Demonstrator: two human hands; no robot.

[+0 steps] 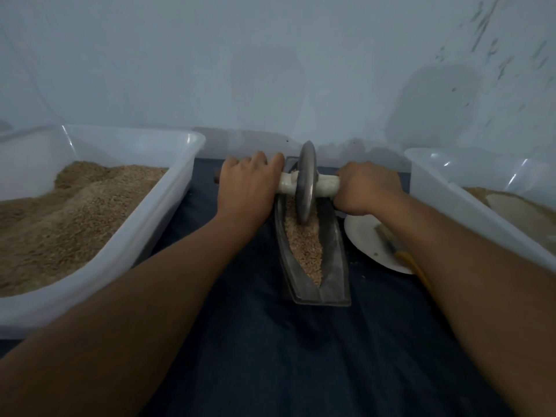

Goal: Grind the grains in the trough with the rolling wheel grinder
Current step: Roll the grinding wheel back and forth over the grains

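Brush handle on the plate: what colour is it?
Yellow. The brush lies on the white plate, seen in the head view, partly hidden by the right forearm.

left hand [245,188]: bare, no glove | right hand [365,188]: bare | forearms: unsleeved, no jewellery

We see a pale blue-grey wall [270,61] at the far side, scuffed dark at the right, and a dark blue cloth [301,356] spread near us under dim light.

Handle ends [326,184] hidden inside both grips; brush [391,240] partly behind right forearm; right tub [451,188] contents unclear, perhaps flour.
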